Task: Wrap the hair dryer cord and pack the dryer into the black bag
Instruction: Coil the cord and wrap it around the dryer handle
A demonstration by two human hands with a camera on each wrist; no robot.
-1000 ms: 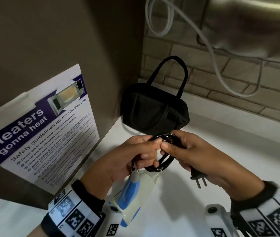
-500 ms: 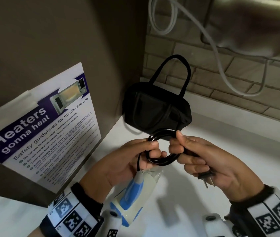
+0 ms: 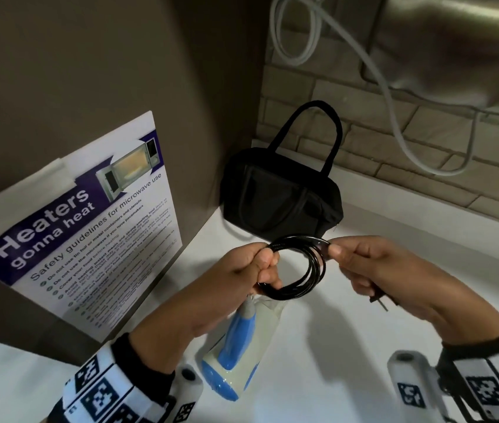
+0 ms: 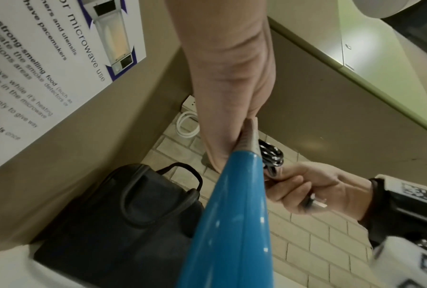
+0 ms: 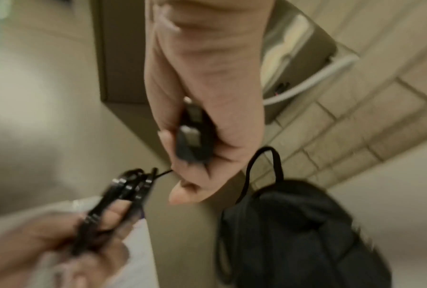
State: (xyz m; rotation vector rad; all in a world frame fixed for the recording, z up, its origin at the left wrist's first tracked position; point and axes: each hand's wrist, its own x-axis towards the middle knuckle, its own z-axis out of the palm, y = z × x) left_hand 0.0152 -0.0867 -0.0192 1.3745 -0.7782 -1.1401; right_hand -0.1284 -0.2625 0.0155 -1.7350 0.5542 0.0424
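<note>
The black cord (image 3: pixel 301 274) is wound into a coil of several loops in the air over the white counter. My left hand (image 3: pixel 242 276) grips the coil's left side and the handle end of the cream-and-blue hair dryer (image 3: pixel 236 349), which hangs below it. My right hand (image 3: pixel 373 270) pinches the cord's free end at the coil's upper right and keeps the plug (image 3: pixel 379 300) in its curled fingers; the plug (image 5: pixel 192 136) shows clearly in the right wrist view. The black bag (image 3: pixel 278 196) stands just behind the hands, handles up. I cannot see whether it is open.
A brown cabinet side with a microwave safety poster (image 3: pixel 83 227) rises at the left. A brick wall (image 3: pixel 364 154) with a looping white cable (image 3: pixel 394 117) runs behind the bag. The white counter (image 3: pixel 364 361) spreads to the right.
My right hand has drawn away to the right, pulling the cord's end out, so the coil hangs wider and rounder. The left hand and dryer have risen slightly.
</note>
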